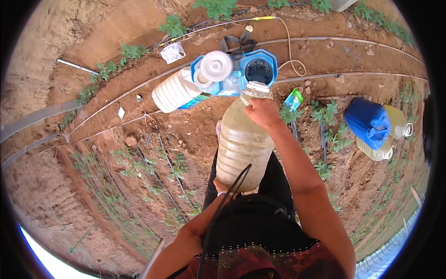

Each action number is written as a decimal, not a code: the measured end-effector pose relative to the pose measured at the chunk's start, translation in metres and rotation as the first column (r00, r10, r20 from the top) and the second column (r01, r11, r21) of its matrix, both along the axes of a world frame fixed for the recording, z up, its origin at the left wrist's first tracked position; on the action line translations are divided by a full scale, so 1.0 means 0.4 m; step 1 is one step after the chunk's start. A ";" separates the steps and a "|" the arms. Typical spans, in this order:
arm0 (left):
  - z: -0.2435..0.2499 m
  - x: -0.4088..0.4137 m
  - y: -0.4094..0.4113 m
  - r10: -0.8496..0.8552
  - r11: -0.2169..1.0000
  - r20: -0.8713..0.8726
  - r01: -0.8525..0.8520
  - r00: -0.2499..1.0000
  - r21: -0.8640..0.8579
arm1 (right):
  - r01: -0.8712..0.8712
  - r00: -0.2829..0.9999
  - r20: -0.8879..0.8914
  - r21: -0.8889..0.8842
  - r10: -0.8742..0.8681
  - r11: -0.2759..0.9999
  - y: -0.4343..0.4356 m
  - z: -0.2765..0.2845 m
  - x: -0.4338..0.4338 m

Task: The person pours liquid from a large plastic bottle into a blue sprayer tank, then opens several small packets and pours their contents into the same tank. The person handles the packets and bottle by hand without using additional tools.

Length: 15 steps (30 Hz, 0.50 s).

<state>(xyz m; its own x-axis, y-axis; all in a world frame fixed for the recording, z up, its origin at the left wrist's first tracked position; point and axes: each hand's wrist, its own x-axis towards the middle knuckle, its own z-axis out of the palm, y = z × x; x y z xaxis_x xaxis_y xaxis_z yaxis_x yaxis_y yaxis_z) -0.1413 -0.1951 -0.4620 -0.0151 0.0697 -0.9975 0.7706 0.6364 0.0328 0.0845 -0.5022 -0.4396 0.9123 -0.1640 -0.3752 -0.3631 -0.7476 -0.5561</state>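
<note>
Both my hands hold a large translucent ribbed plastic jug (245,139), cloudy and yellowish, tilted away from me. My right hand (263,111) grips it near the neck. My left hand (220,185) supports the base and is partly hidden behind it. The jug's mouth is at the round dark filler opening (259,71) of a blue knapsack sprayer tank (273,57); whether liquid is flowing, I cannot tell. A round white lid (216,66) lies on the tank's left part. Against that side is another ribbed plastic jug (177,90), whitish.
The sprayer's lance (216,25) with a yellow handle and its hose (289,38) lie beyond the tank. A blue jerrycan (367,120) and two yellowish jugs (397,120) are at right. Drip pipes (334,74), young plants (325,113), a green packet (294,99) and a plastic bag (173,52) lie about.
</note>
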 end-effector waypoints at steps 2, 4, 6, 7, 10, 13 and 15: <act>0.001 0.000 -0.002 0.003 1.000 0.003 -0.003 1.000 0.006 | -0.014 1.000 0.004 -0.002 0.014 1.000 -0.002 -0.002 0.001; 0.002 0.000 -0.004 0.002 1.000 0.001 -0.002 1.000 0.006 | -0.018 1.000 0.007 -0.002 0.018 1.000 -0.004 -0.004 -0.002; 0.004 0.000 -0.006 0.003 1.000 0.004 -0.003 1.000 0.008 | -0.015 1.000 0.018 0.001 0.015 1.000 -0.006 -0.007 -0.002; 0.006 0.000 -0.008 0.001 1.000 0.005 -0.001 1.000 0.011 | -0.016 1.000 0.021 0.009 0.016 1.000 -0.007 -0.008 -0.002; 0.013 -0.002 -0.006 0.005 1.000 0.006 -0.005 1.000 0.022 | -0.017 1.000 0.017 0.038 0.016 0.999 -0.007 -0.005 -0.003; 0.011 -0.007 -0.011 0.000 1.000 0.008 0.000 1.000 0.025 | -0.007 1.000 -0.003 0.063 0.008 0.998 -0.013 -0.004 -0.006; 0.011 -0.008 -0.013 0.000 1.000 0.010 0.000 1.000 0.029 | -0.009 1.000 0.008 0.070 0.008 0.997 -0.015 -0.003 -0.007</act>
